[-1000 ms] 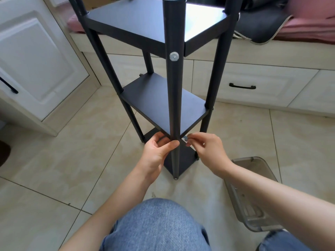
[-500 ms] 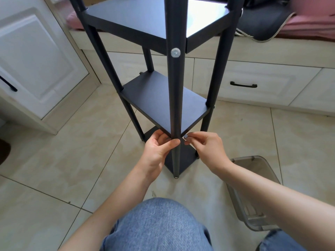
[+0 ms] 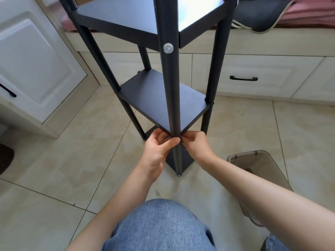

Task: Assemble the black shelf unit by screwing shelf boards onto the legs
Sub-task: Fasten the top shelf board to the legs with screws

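The black shelf unit (image 3: 163,98) stands upright on the tiled floor (image 3: 63,160), before the person's knee. The left hand (image 3: 159,147) grips the front leg (image 3: 171,87) at the middle shelf board (image 3: 159,98) corner, thumb across the tube. The right hand (image 3: 195,144) has closed in against the leg since a second ago; its fingers appear pinched on a small screw, now hidden. Judgement: the screw is being seated at this joint; the upper screw (image 3: 168,48) is already fitted.
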`<state>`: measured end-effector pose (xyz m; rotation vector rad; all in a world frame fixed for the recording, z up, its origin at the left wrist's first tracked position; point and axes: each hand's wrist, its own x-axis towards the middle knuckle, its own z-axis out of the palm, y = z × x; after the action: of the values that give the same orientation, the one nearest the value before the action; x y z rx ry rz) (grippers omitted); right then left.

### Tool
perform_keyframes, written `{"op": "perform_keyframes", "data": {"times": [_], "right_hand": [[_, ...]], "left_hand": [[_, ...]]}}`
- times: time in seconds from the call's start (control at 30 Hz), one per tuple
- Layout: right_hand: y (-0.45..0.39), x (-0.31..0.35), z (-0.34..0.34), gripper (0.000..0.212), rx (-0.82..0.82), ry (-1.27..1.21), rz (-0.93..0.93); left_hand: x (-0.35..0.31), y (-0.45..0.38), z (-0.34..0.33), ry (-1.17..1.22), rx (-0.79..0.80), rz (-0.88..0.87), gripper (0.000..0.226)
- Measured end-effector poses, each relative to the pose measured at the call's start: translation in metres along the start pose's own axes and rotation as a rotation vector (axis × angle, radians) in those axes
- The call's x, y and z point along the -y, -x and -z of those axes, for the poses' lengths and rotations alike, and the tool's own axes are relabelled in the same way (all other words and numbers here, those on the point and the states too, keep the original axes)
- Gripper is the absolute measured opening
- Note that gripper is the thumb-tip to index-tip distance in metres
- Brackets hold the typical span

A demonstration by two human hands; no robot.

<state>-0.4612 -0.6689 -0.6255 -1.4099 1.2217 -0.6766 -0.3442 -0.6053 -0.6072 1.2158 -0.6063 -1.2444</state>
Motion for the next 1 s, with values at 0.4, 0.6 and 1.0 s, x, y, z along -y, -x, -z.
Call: {"op": "perform_keyframes", "data": {"times": [0.4, 0.6, 1.0], "right_hand": [[0.014, -0.013, 0.048, 0.014, -0.157, 0.650, 0.507], [0.014, -0.006, 0.046, 0.016, -0.214, 0.671, 0.521], [0.015, -0.005, 0.028, 0.016, -0.141, 0.420, 0.344]], "left_hand": [[0.001, 0.002, -0.005, 0.015, -0.045, 0.007, 0.049], [0.002, 0.001, -0.005, -0.003, -0.047, 0.028, 0.039], [0.002, 0.001, -0.006, -0.003, -0.030, 0.004, 0.054]]}}
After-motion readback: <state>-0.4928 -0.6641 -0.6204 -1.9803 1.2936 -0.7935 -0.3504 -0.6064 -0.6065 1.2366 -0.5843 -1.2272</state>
